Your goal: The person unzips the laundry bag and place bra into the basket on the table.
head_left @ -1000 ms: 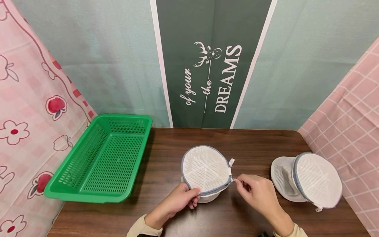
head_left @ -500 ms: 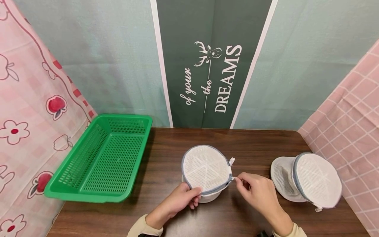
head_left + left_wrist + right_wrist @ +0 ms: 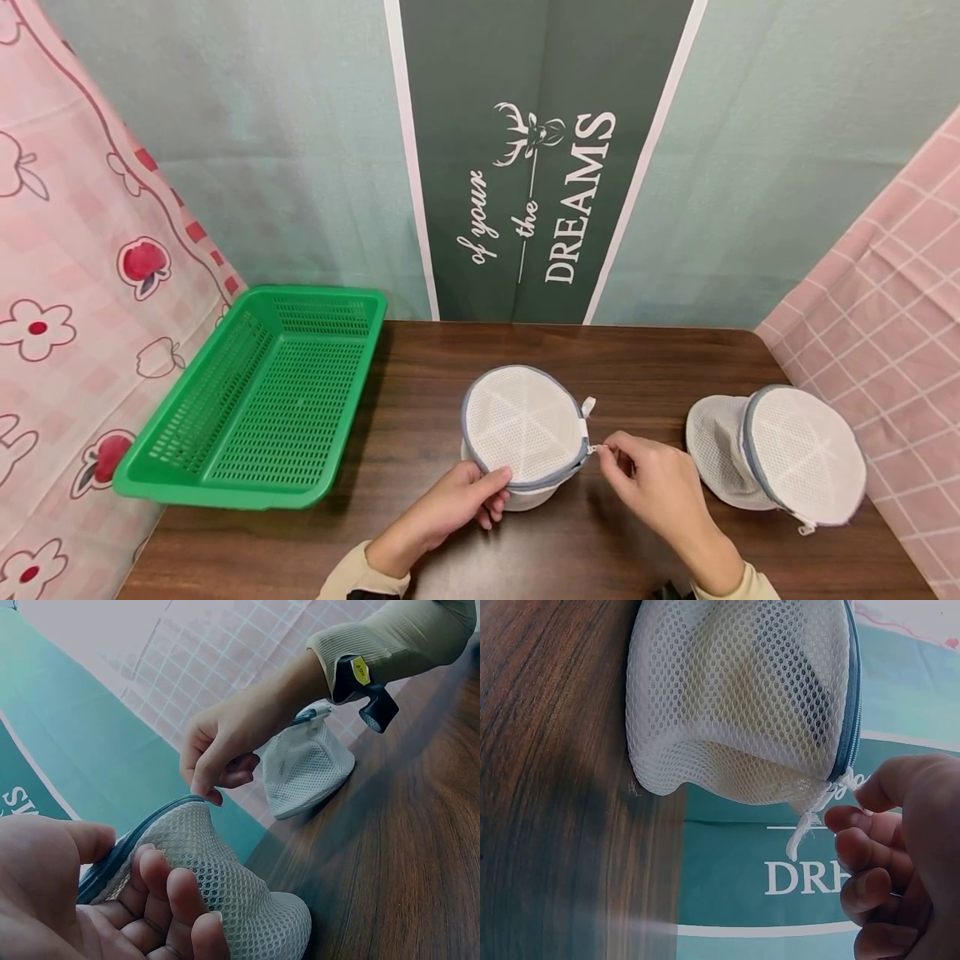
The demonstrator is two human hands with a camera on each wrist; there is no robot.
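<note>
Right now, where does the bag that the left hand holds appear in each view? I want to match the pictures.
Head: the bag is below centre, slightly right, between the left hand and the right hand.
Left wrist: the bag is at bottom centre, partly behind the left fingers.
Right wrist: the bag is at top centre.
Shared landmark: the right hand, next to the bag in all three.

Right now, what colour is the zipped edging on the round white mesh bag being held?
The zipped edging is blue-grey, clearest in the head view.
</note>
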